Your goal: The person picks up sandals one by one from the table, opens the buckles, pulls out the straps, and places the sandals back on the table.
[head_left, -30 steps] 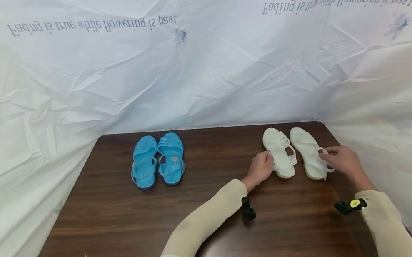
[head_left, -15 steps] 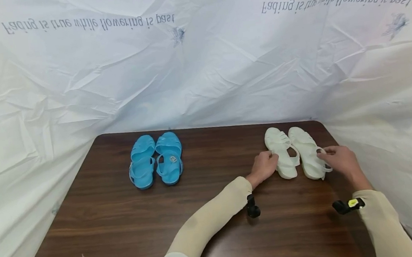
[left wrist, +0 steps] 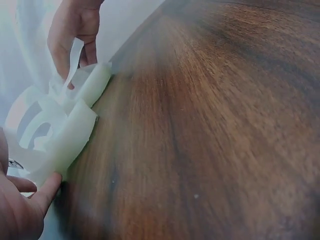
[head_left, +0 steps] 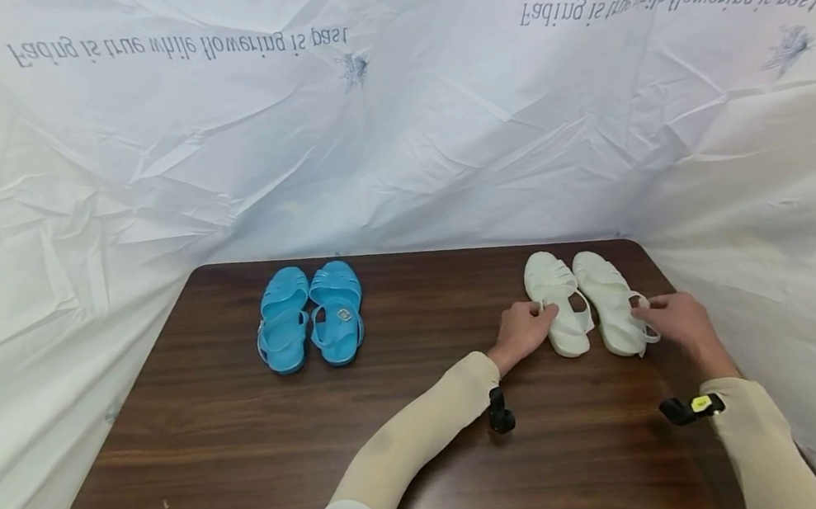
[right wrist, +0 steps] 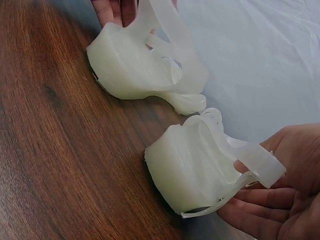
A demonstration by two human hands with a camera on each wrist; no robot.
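Two white sandals lie side by side near the table's far right corner, soles down and toes to the back. In the head view my left hand pinches the outer edge of the left white sandal. The left wrist view shows a finger of it against the sole's side. My right hand holds the right white sandal by its heel side. In the right wrist view the thumb goes through the strap and the fingers lie along the outside. The toes sit close together; the heels stand a little apart.
A pair of blue sandals, the left one and the right one, stands at the table's far left. White sheeting hangs behind and beside the dark wooden table. A small camera sits on each wrist.
The left white sandal has shifted slightly right with my left hand, narrowing the gap to the other white sandal. My right hand has stayed nearly still.
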